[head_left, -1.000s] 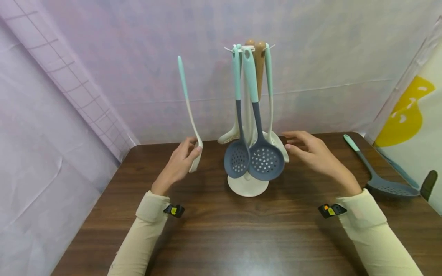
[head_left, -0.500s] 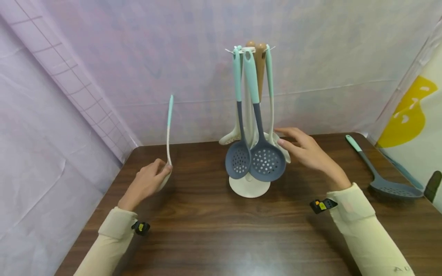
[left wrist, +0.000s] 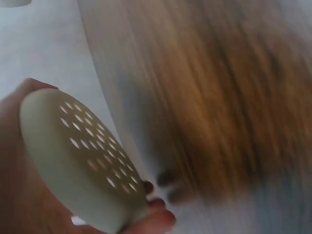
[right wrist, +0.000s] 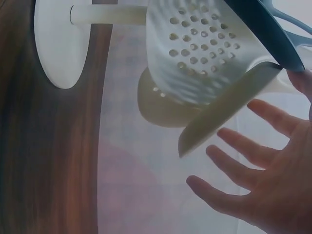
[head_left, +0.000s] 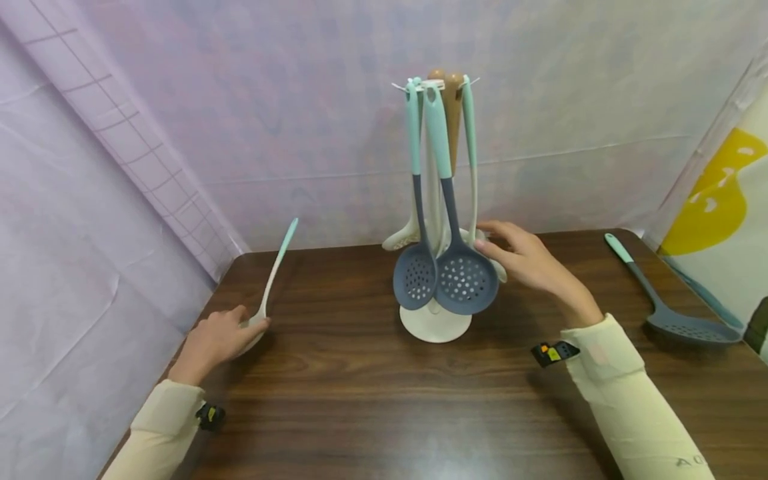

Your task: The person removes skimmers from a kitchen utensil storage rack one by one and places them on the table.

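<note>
At the left of the table, my left hand (head_left: 216, 340) grips a white skimmer (head_left: 255, 327) by its bowl, and its mint handle slants up and away. The left wrist view shows the holes of that skimmer's shallow bowl (left wrist: 92, 151) with fingers curled about its edge. My right hand (head_left: 525, 257) reaches to the right side of the utensil stand (head_left: 435, 327), its fingertips at a white utensil hanging there. From the right wrist, the fingers (right wrist: 243, 146) look spread and fairly straight beside the pale utensil (right wrist: 219, 109), the thumb close to its neck.
Two grey perforated utensils hang at the front of the stand, the larger a skimmer (head_left: 466, 280). Wooden handles (head_left: 453, 120) show behind. A grey slotted turner (head_left: 690, 327) with a mint handle lies at the table's right. A cloth backdrop (head_left: 300, 100) rises behind the table.
My left hand has carried the white skimmer left and down toward the table, its handle tipping lower. My right hand has moved slightly left, up to the hanging white utensil.
</note>
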The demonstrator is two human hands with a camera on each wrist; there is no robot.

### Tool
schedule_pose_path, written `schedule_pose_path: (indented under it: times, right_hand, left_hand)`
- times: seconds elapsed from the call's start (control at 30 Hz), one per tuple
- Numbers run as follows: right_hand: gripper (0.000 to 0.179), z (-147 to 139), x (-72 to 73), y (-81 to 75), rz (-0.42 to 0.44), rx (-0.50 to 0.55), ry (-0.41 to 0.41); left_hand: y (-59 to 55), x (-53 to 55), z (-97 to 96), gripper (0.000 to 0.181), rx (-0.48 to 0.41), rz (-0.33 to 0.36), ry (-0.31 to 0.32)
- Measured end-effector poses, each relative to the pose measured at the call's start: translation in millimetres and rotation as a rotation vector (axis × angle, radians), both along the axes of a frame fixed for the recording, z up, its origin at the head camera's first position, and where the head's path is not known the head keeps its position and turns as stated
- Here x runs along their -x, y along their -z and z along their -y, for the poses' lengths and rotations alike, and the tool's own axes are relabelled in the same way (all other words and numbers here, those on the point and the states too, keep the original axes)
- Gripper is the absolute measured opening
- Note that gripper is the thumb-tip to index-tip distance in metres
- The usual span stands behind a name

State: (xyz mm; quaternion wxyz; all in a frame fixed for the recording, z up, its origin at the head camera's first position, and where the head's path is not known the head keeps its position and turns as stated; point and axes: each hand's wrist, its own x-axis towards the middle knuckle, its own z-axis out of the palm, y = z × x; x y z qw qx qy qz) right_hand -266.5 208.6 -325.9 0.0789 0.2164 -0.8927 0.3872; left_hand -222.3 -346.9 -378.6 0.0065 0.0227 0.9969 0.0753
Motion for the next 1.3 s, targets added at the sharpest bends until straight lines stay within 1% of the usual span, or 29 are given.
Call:
schedule_pose_path:
  times: [0.07,0.2,0.33,0.47,0.67,0.83,0.93,1.1,1.23,1.3]
  right_hand:
    - [0.051,1.6,0.6,0.2,0.009,0.009,0.008]
    - [0.051,4.5,2.6,2.0,0.030,0.034,0.014]
    - [0.051,4.9,3.7,1.9,0.046,0.033,0.014]
    - [0.049,4.9,4.9,1.2,0.049,0.039,-0.002]
    - [0.046,5.0,5.6,2.5,0.040,0.063,-0.026]
    - [0.046,3.8,4.2,3.1,0.049,0.062,-0.066]
    - [0.047,3.1,4.0,3.1,0.050,0.061,-0.080]
    - [0.047,2.8,5.1,4.9,0.044,0.065,-0.084]
    - [0.047,2.4,6.5,6.9,0.031,0.054,-0.079]
    - [0.048,2.4,6.8,6.6,0.026,0.041,-0.069]
  left_hand:
    - [1.8,0.4,5.3,0.080,0.025,0.032,-0.038]
    - [2.7,2.0,14.5,0.084,0.055,0.054,-0.108]
    - [-2.4,2.5,18.8,0.086,0.076,0.105,-0.165]
    - [-7.9,3.6,18.0,0.092,0.086,0.145,-0.214]
    - [-14.6,7.3,10.0,0.098,0.114,0.189,-0.266]
    - [-18.9,10.7,1.1,0.099,0.170,0.215,-0.294]
    - [-21.2,11.3,-4.0,0.099,0.194,0.220,-0.295]
    - [-23.7,10.7,-8.5,0.112,0.222,0.253,-0.276]
    - [-22.1,10.7,-8.5,0.124,0.230,0.291,-0.269]
    - [-20.9,11.4,-8.0,0.127,0.224,0.294,-0.275]
